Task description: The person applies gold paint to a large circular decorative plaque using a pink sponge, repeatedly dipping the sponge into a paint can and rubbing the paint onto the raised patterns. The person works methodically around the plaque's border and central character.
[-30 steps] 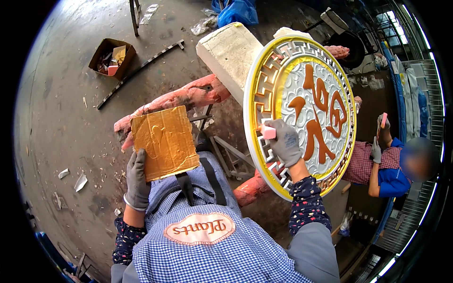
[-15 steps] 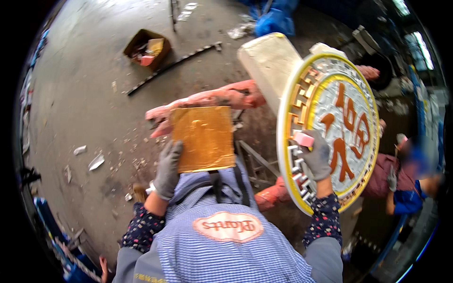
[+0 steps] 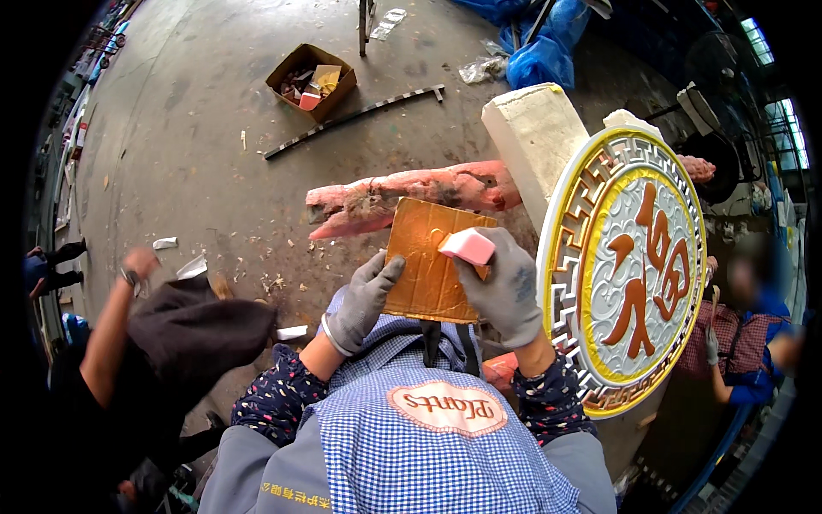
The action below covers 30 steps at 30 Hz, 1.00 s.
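My left hand, in a grey glove, grips the left edge of a square piece of cardboard coated with orange-gold paint. My right hand, gloved too, pinches a pink foam block above the cardboard's upper right. The block's pale end meets or nearly meets the painted face, where a small curled smear shows. To the right stands a big round relief panel, tilted, with a yellow rim, a grey-white centre, a brown raised character and a key-pattern border coloured partly golden brown.
Pink foam beams and a white block lie beside the panel. Beyond are a dark bar, a cardboard box and blue sheeting. A person in black is close left; another works at right.
My right hand has moved left from the panel's border to the cardboard with the pink block. The cardboard has tilted slightly. A person in black has come into view at left.
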Each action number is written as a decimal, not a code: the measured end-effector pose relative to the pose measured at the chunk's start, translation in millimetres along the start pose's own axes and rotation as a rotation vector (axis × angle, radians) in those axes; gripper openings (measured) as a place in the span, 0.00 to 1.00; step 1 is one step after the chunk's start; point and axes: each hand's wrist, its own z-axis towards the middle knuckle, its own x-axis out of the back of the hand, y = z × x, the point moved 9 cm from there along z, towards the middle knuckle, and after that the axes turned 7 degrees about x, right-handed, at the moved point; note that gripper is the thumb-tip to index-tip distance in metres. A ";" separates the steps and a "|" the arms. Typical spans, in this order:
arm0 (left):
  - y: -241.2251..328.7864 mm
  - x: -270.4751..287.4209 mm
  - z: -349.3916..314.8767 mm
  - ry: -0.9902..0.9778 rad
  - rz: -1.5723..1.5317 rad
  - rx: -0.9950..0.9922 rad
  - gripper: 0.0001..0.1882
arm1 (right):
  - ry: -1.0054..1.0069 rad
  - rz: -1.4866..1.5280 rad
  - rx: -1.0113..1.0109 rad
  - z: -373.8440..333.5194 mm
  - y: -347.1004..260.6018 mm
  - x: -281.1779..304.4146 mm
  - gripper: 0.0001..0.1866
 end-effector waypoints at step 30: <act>-2.0 49.6 7.2 0.155 -0.276 -0.059 0.25 | 0.018 -0.358 -0.434 -107.0 169.8 130.9 0.15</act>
